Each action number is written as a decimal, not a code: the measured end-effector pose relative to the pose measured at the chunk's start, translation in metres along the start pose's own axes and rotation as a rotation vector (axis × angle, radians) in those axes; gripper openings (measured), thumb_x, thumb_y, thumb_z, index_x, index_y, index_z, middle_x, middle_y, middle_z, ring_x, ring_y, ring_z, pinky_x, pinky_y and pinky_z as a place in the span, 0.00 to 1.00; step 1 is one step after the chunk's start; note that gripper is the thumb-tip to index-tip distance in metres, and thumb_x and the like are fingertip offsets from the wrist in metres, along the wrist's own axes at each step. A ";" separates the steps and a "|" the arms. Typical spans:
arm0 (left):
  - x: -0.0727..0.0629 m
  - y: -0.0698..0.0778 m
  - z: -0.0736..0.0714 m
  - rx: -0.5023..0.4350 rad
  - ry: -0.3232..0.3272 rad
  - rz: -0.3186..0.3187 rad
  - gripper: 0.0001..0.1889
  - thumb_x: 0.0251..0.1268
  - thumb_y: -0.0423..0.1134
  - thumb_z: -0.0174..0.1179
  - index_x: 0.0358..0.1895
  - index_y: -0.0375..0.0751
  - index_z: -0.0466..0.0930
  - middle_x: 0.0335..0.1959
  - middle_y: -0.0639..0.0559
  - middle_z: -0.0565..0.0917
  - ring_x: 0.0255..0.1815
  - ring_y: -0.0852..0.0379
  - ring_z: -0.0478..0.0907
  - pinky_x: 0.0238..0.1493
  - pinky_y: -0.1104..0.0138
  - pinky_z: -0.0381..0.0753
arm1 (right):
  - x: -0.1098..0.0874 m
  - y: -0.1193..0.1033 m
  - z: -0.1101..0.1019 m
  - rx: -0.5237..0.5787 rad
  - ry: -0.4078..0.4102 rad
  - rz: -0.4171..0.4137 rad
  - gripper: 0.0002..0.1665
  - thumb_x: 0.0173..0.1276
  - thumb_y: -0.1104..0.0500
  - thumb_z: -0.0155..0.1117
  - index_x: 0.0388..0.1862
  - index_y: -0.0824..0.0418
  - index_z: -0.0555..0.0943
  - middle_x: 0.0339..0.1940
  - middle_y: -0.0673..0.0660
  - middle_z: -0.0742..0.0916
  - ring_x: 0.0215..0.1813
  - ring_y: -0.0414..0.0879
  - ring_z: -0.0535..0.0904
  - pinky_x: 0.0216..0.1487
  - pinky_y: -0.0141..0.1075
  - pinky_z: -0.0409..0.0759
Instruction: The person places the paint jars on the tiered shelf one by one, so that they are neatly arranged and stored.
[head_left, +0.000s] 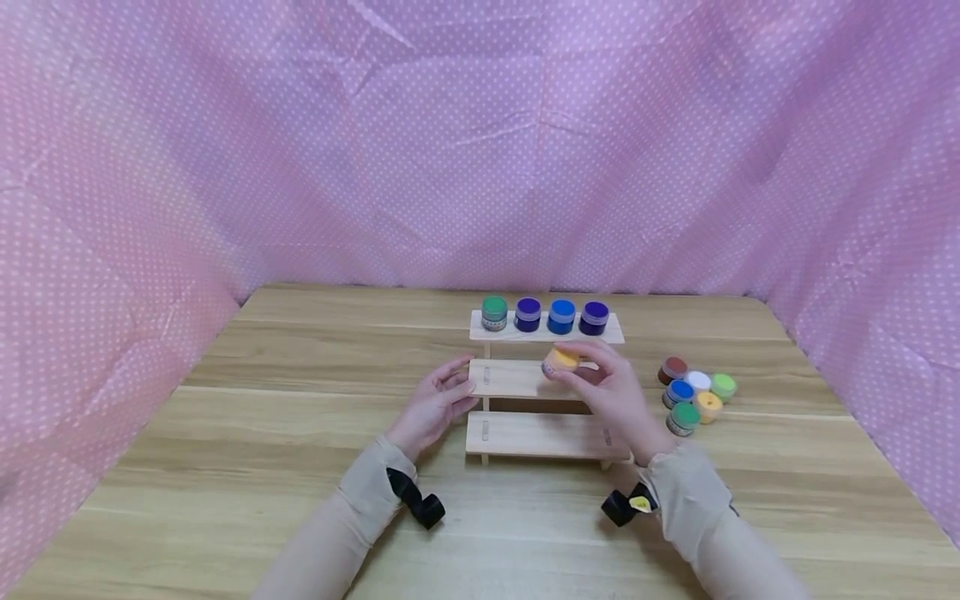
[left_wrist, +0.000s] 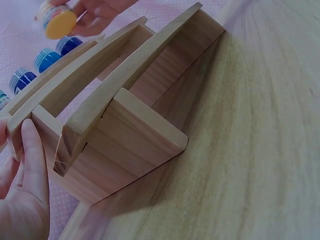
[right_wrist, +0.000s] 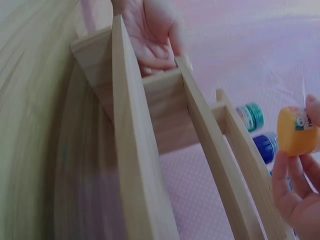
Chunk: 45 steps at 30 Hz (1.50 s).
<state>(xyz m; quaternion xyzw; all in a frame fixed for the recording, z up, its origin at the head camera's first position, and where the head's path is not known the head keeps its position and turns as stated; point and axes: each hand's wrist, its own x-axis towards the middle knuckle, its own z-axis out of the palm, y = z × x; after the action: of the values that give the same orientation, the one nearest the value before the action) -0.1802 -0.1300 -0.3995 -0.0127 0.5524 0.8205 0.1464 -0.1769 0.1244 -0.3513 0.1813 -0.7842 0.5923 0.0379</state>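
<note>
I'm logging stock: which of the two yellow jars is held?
The yellow jar in the right hand; the other yellow jar stands on the table, right of the wooden rack.

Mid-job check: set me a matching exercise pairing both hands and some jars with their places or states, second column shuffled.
1. Left hand
2. Right hand
3. Brown-lidded jar
4. Purple-lidded jars

A. On the top shelf
B. Holding an orange jar
C. On the table, right of the rack
D. Gripping the middle shelf at its left end

Pairs: 1-D, 2-B, 3-C, 4-A
</note>
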 end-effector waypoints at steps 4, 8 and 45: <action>-0.002 -0.001 -0.001 -0.004 0.000 -0.001 0.30 0.67 0.22 0.48 0.72 0.31 0.52 0.39 0.57 0.78 0.36 0.64 0.79 0.43 0.74 0.82 | 0.005 -0.003 0.016 -0.007 -0.021 0.017 0.22 0.60 0.60 0.68 0.54 0.62 0.80 0.53 0.57 0.80 0.51 0.39 0.77 0.53 0.28 0.80; -0.004 -0.001 -0.001 0.007 0.005 -0.001 0.30 0.66 0.22 0.47 0.72 0.32 0.52 0.39 0.57 0.78 0.36 0.64 0.79 0.43 0.75 0.82 | 0.010 -0.005 0.031 -0.008 -0.040 -0.016 0.21 0.59 0.63 0.68 0.53 0.63 0.80 0.51 0.59 0.82 0.50 0.44 0.78 0.52 0.29 0.81; -0.001 0.002 0.000 -0.008 0.004 -0.017 0.30 0.68 0.24 0.47 0.72 0.34 0.52 0.38 0.57 0.76 0.37 0.66 0.78 0.45 0.74 0.82 | 0.031 -0.009 0.076 -0.277 -0.074 -0.115 0.19 0.58 0.63 0.70 0.49 0.64 0.82 0.46 0.59 0.84 0.47 0.48 0.82 0.47 0.29 0.83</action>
<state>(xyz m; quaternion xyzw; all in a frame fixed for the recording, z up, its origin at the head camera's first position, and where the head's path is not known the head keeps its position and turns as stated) -0.1801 -0.1306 -0.3975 -0.0196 0.5494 0.8213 0.1522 -0.1913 0.0435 -0.3567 0.2404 -0.8476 0.4682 0.0675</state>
